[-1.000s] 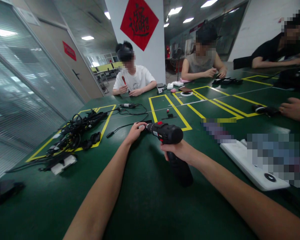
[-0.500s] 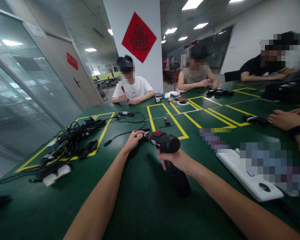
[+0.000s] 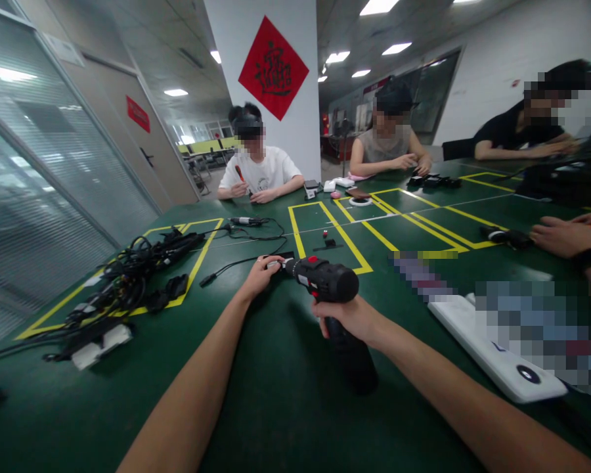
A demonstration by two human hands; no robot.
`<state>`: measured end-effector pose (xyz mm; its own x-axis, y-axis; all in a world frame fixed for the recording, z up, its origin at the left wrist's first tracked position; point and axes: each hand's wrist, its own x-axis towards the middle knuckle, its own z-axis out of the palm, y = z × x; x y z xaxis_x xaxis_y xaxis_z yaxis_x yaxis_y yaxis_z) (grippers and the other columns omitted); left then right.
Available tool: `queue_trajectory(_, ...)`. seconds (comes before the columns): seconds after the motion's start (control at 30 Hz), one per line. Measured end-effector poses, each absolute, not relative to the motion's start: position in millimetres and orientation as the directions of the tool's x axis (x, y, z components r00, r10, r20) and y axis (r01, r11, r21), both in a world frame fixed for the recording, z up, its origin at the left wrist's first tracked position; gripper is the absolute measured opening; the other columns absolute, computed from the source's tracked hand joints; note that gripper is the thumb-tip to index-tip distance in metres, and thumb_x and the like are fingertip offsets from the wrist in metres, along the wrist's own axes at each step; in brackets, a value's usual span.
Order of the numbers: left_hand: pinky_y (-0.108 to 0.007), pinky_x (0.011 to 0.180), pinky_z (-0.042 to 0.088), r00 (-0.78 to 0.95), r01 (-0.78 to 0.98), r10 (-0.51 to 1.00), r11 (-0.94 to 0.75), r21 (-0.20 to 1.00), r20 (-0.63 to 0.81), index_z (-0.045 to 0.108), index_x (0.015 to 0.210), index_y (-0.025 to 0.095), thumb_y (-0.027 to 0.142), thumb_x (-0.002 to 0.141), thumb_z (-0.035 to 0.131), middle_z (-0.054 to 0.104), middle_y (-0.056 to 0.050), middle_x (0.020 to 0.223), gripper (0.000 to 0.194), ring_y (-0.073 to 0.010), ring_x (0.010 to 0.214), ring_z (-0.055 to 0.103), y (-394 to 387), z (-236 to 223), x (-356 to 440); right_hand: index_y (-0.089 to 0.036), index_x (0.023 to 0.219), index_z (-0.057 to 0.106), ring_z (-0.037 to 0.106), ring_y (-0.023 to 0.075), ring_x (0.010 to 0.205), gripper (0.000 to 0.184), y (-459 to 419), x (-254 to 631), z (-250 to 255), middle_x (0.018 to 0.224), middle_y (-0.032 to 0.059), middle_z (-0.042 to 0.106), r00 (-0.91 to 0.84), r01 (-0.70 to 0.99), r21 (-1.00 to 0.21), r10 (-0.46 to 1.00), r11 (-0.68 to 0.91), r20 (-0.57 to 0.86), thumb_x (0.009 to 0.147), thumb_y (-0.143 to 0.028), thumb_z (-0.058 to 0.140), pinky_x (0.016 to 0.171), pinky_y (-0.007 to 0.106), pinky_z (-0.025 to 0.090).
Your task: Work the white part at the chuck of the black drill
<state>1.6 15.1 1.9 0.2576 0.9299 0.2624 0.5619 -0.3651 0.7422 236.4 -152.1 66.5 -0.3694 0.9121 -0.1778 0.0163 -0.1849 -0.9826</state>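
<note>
A black cordless drill (image 3: 343,282) with red switches is in my right hand (image 3: 347,315), which is wrapped round its grip. Its chuck points left and away, toward the fingertips of my left hand (image 3: 262,276). The left fingers are closed at the drill's tip on something small that they and the chuck mostly hide. A dark edge (image 3: 286,255) shows just behind them. From near that spot a thin black cable (image 3: 234,265) runs left across the green table (image 3: 285,401) to a plug end.
On the left lies a tangled heap of black cables and adapters (image 3: 138,276), with a white-and-black block (image 3: 101,346) nearer me. A long white device (image 3: 492,348) rests on the right. Across the table sit several people; another person's hands (image 3: 564,236) are at the right edge.
My view has shifted slightly, so the things on the left appear a little further left. Both hands and the drill keep nearly the same position and hold.
</note>
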Motion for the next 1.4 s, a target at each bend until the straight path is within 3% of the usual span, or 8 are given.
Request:
queue_trajectory(0.6, -0.042, 0.111, 0.033, 0.242, 0.582, 0.940, -0.339, 0.739, 0.241, 0.070, 0.108, 0.022, 0.037, 0.083, 0.052, 0.061, -0.007, 0.112, 0.034, -0.0252, 0.115, 0.050, 14.1, 3.8, 3.2, -0.017, 0.072, 0.057, 0.057, 0.0147, 0.047, 0.004, -152.6, 235.0, 71.6, 0.050, -0.0015, 0.056, -0.378, 0.042, -0.990, 0.915, -0.134, -0.140, 0.071, -0.014, 0.060, 0.052, 0.027, 0.042)
queue_trajectory(0.83, -0.041, 0.109, 0.034, 0.259, 0.570, 0.934, -0.354, 0.741, 0.247, 0.070, 0.109, 0.023, 0.038, 0.084, 0.052, 0.060, -0.006, 0.113, 0.034, -0.0234, 0.112, 0.052, 20.1, -2.2, 0.8, -0.018, 0.082, 0.058, 0.059, 0.0160, 0.050, 0.012, -148.7, 237.2, 62.3, 0.059, 0.0000, 0.060, -0.394, -0.013, -0.990, 0.911, -0.139, -0.122, 0.072, -0.015, 0.063, 0.054, 0.029, 0.044)
queue_trajectory(1.0, -0.041, 0.107, 0.036, 0.250, 0.573, 0.936, -0.351, 0.741, 0.250, 0.071, 0.108, 0.022, 0.036, 0.083, 0.053, 0.060, -0.006, 0.107, 0.034, -0.0231, 0.107, 0.053, 20.5, -2.7, 1.5, -0.017, 0.073, 0.056, 0.056, 0.0156, 0.047, 0.005, -153.3, 234.4, 69.4, 0.050, 0.0002, 0.057, -0.372, 0.040, -0.990, 0.917, -0.136, -0.141, 0.071, -0.015, 0.060, 0.052, 0.028, 0.041)
queue_trajectory(1.17, -0.043, 0.111, 0.032, 0.233, 0.585, 0.941, -0.337, 0.738, 0.245, 0.071, 0.107, 0.023, 0.035, 0.083, 0.052, 0.062, -0.005, 0.108, 0.033, -0.0244, 0.114, 0.051, 16.1, 0.7, 3.2, -0.019, 0.072, 0.053, 0.054, 0.0150, 0.046, 0.009, -156.6, 233.5, 78.5, 0.049, -0.0028, 0.053, -0.335, 0.012, -0.983, 0.926, -0.181, -0.175, 0.069, -0.015, 0.061, 0.051, 0.028, 0.041)
queue_trajectory(1.4, -0.040, 0.111, 0.032, 0.245, 0.568, 0.934, -0.356, 0.743, 0.260, 0.071, 0.107, 0.023, 0.035, 0.083, 0.053, 0.061, -0.006, 0.111, 0.033, -0.0236, 0.114, 0.052, 19.1, -2.6, 2.4, -0.018, 0.072, 0.056, 0.056, 0.0152, 0.048, 0.007, -154.3, 234.9, 69.2, 0.056, 0.0002, 0.058, -0.346, 0.018, -0.993, 0.931, -0.121, -0.120, 0.069, -0.016, 0.061, 0.052, 0.029, 0.042)
